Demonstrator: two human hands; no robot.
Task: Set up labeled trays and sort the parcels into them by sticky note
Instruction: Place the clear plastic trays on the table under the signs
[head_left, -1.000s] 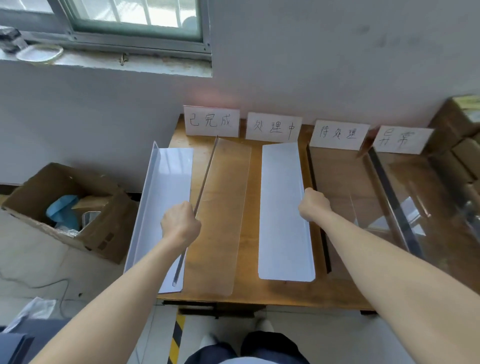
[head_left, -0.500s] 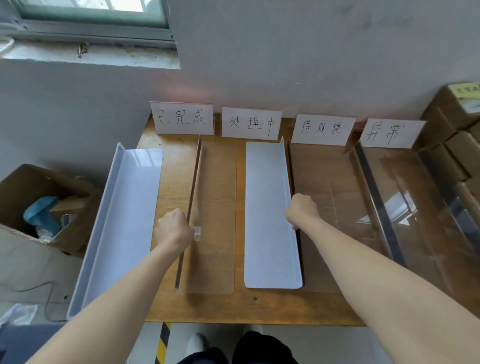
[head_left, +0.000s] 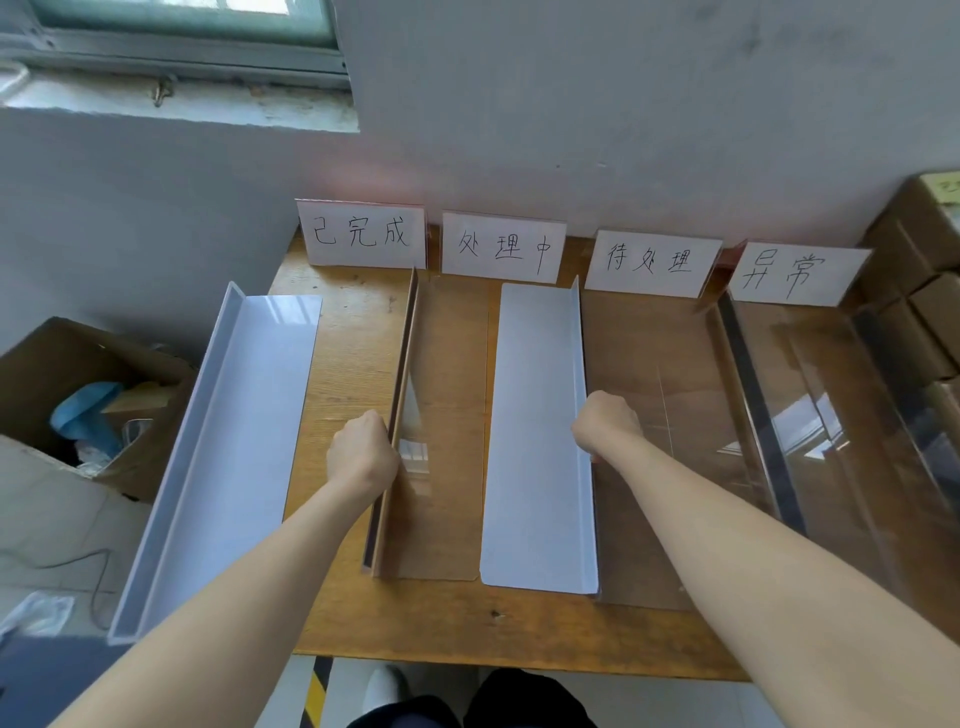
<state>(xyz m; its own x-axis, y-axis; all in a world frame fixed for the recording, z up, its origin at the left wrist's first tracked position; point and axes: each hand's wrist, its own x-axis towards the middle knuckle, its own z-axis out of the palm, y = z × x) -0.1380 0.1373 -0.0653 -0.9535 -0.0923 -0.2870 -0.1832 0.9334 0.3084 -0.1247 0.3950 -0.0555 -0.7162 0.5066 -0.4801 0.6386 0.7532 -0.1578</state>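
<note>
Four handwritten label cards (head_left: 501, 247) stand in a row along the back of the wooden table (head_left: 467, 623). My left hand (head_left: 363, 454) grips the upright wall of a clear L-shaped tray (head_left: 441, 415) under the second card. My right hand (head_left: 605, 426) grips the upright wall of a white L-shaped tray (head_left: 535, 441) beside it. Another white tray (head_left: 228, 441) hangs off the table's left edge. Clear trays (head_left: 810, 415) lie at the right under the third and fourth cards. Brown parcels (head_left: 924, 291) are stacked at the far right.
An open cardboard box (head_left: 62, 395) with blue and grey items sits on the floor at the left. The grey wall and a window sill (head_left: 176, 98) are right behind the table. A cable (head_left: 62, 564) lies on the floor.
Both hands have slid the clear and white trays to the right, opening a gap between the clear tray and the left white tray. The white tray's wall now stands upright at its right side.
</note>
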